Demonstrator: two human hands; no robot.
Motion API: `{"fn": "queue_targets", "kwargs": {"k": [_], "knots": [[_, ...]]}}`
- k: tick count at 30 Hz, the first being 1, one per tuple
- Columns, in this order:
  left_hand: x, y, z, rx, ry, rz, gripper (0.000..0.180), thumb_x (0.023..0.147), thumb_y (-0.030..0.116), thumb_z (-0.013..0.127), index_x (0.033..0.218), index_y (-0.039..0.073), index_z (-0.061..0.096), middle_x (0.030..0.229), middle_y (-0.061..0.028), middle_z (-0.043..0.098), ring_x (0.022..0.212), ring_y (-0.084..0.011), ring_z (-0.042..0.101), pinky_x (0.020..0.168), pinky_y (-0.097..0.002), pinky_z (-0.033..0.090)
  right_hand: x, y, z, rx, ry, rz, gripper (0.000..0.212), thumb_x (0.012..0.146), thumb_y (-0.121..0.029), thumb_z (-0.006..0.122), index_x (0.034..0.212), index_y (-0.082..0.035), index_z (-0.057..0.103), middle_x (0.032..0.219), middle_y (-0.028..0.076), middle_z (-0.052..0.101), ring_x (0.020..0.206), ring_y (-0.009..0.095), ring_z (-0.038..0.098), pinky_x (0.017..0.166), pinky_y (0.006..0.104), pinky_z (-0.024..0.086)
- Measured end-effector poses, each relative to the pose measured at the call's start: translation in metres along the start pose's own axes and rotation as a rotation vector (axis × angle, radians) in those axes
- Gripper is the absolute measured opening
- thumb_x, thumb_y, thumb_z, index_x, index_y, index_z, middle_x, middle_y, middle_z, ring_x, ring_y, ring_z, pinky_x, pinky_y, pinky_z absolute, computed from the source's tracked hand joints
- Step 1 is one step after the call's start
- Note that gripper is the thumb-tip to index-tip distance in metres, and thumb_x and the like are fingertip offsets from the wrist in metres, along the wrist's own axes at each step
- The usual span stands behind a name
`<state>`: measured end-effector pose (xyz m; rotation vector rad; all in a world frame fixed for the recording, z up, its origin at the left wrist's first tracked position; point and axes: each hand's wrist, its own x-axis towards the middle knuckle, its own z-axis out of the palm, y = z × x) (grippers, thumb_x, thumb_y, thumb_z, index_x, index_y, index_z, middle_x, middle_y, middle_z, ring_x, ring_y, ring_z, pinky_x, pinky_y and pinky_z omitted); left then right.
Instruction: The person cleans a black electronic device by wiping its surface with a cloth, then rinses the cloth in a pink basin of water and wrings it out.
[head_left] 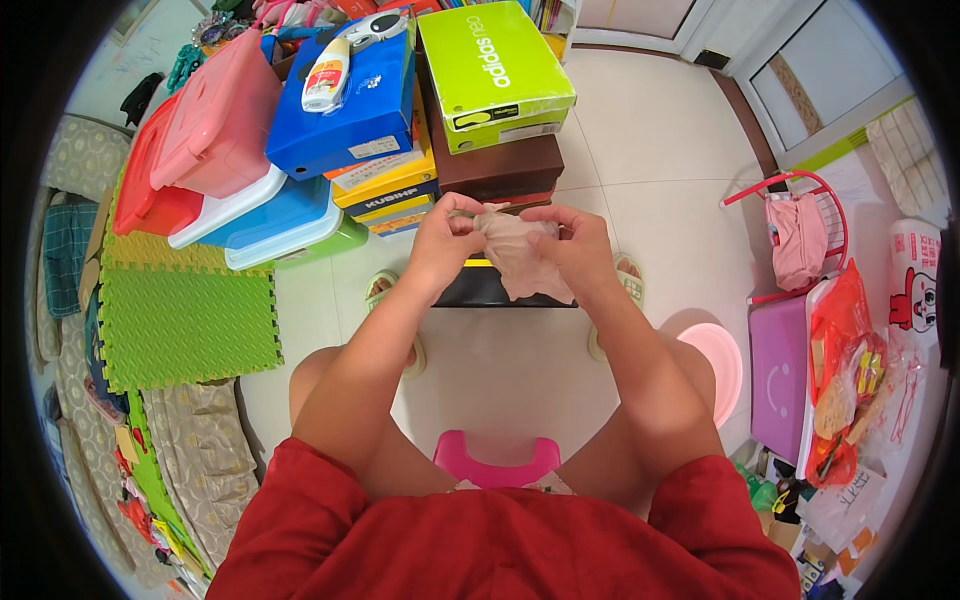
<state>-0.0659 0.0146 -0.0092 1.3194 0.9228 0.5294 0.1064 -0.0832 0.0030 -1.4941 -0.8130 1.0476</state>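
Note:
A thin, crumpled piece of beige fabric [518, 255] is stretched between my two hands, in front of a stack of shoe boxes. My left hand [444, 245] pinches its left upper edge between thumb and fingers. On the other side, my right hand [578, 250] grips the right upper part, thumb pressed on the cloth. The lower part of the fabric hangs loose over a black box [495, 289] on the floor. Whether it is a sock or another garment I cannot tell.
Ahead stand a lime green shoe box [495, 70], a brown box [498, 165] and a blue box [345, 100] bearing a white bottle [327, 78]. Plastic bins [215, 120] and a green foam mat [190, 315] lie left. At right are a pink basin [715, 365] and purple bin [778, 375].

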Motion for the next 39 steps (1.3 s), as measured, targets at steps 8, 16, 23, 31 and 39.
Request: {"fn": "queue_targets", "kwargs": {"k": [8,16,23,31,39], "knots": [[-0.001,-0.001,0.003,-0.172,0.022,-0.15,0.02,0.09,-0.001,0.065,0.109,0.002,0.06,0.093,-0.0081,0.069,0.085,-0.0127,0.066,0.076,-0.0255,0.054,-0.004,-0.001,0.002,0.109,0.003,-0.044,0.031,0.075,0.001,0.07,0.106,0.0,0.073,0.085,0.007,0.069,0.072,0.011,0.064,0.066,0.0258,0.053],[-0.001,-0.011,-0.004,0.111,0.003,-0.088,0.013,0.088,0.003,0.072,0.097,0.003,0.063,0.087,-0.0075,0.069,0.082,-0.0135,0.065,0.077,-0.0259,0.051,-0.003,0.008,0.002,-0.031,-0.051,-0.139,0.038,0.067,0.0,0.074,0.106,-0.001,0.072,0.089,0.008,0.067,0.079,0.019,0.065,0.073,0.0321,0.054],[0.016,-0.028,-0.031,0.124,0.299,0.183,0.015,0.085,0.002,0.075,0.086,0.002,0.06,0.073,-0.0015,0.062,0.068,-0.0093,0.057,0.064,-0.0227,0.046,-0.009,0.026,0.004,-0.974,0.145,-0.084,0.025,0.075,-0.016,0.076,0.096,-0.003,0.071,0.105,0.018,0.061,0.099,0.036,0.06,0.091,0.044,0.049],[0.013,-0.097,0.01,1.475,-0.13,0.076,0.115,0.053,0.037,0.095,0.148,0.009,0.037,0.154,-0.0151,0.038,0.147,-0.036,0.027,0.116,-0.0626,0.021,-0.01,0.006,-0.003,-0.948,-0.192,0.247,0.032,0.082,-0.03,0.07,0.09,0.0,0.071,0.101,0.024,0.069,0.092,0.036,0.069,0.082,0.0433,0.054],[0.029,-0.108,0.022,1.436,-0.423,-0.041,0.124,0.06,0.018,0.09,0.159,0.018,0.014,0.153,-0.0107,0.034,0.147,-0.0323,0.028,0.118,-0.0669,0.014,-0.021,0.045,0.009,-1.075,-0.544,0.221,0.031,0.083,-0.029,0.069,0.105,-0.007,0.072,0.107,0.019,0.071,0.104,0.037,0.066,0.092,0.0434,0.052]]}}
